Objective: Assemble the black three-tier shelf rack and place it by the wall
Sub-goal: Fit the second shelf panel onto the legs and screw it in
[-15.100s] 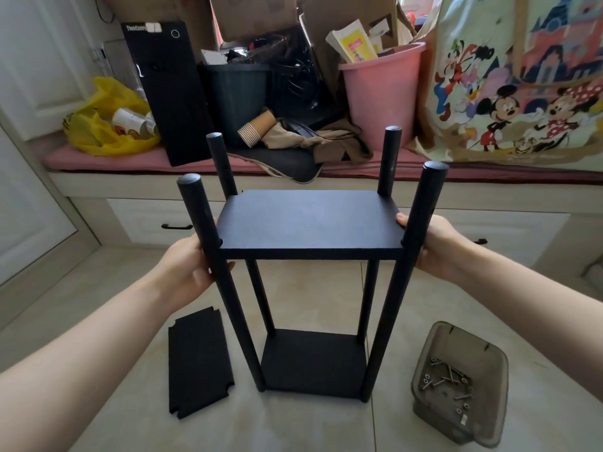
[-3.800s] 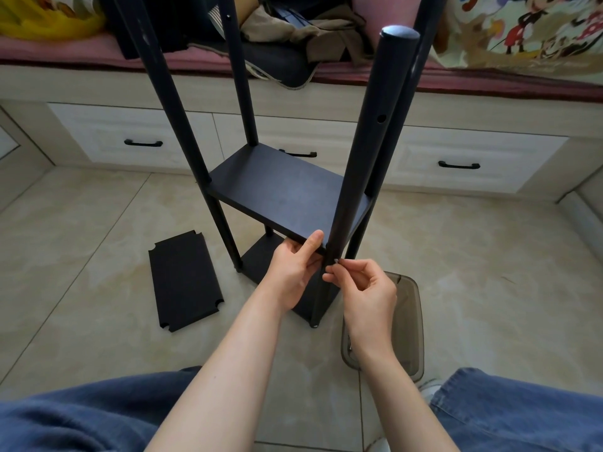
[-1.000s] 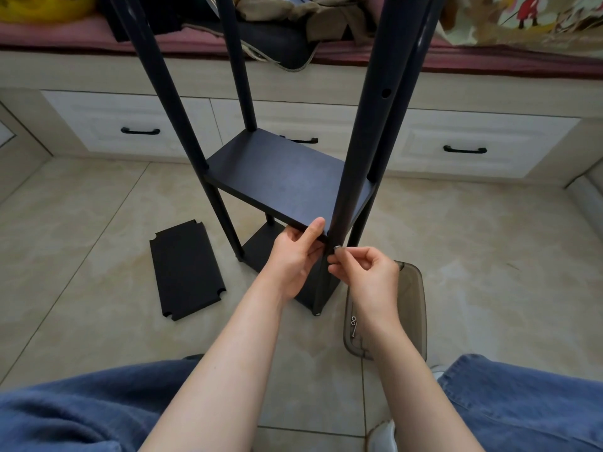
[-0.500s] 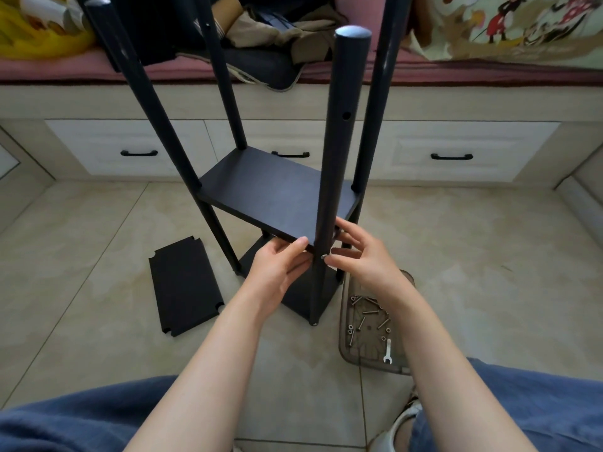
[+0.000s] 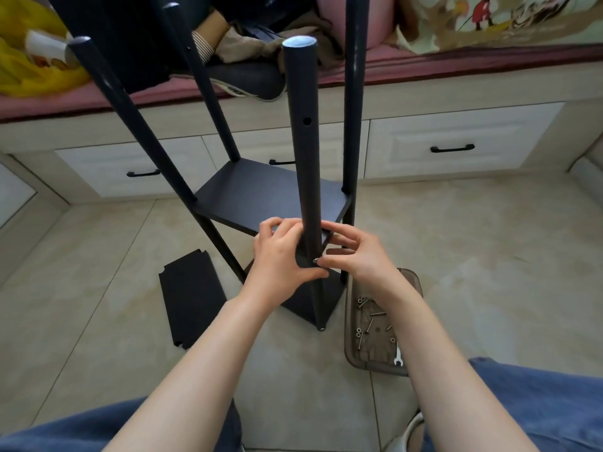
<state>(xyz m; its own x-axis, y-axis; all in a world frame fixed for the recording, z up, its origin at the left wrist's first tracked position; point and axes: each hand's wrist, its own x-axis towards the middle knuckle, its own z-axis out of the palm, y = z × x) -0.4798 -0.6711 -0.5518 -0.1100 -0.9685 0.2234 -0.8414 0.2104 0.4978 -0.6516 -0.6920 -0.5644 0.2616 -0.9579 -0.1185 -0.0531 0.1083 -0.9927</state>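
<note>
Rack stands upright on tile floor, ctr of view, 4 posts up, in front of drawers at 12 o'clock. Only 2 shelves on: mid shelf approx halfway up, btm shelf near floor. Post tops bare, no top tier yet.

L hand grips near post at mid shelf's near corner. Fingers curl round post from 9 o'clock side and sit close together, thumb reaches under toward R hand.

R hand comes in from 3 o'clock. Thumb + forefinger tips pinch small screw against post side, just below shelf corner. Other fingers slightly spread, straight-ish, above the pinch. Can't tell how deep the screw sits. Open hole shows higher up the same post.

Loose shelf lies flat on floor at 8 o'clock of rack base, near but apart. Grey tray at 4 o'clock, just beside the base, w/ more screws and a small wrench inside. Jeans knees at 6 o'clock, both sides.
</note>
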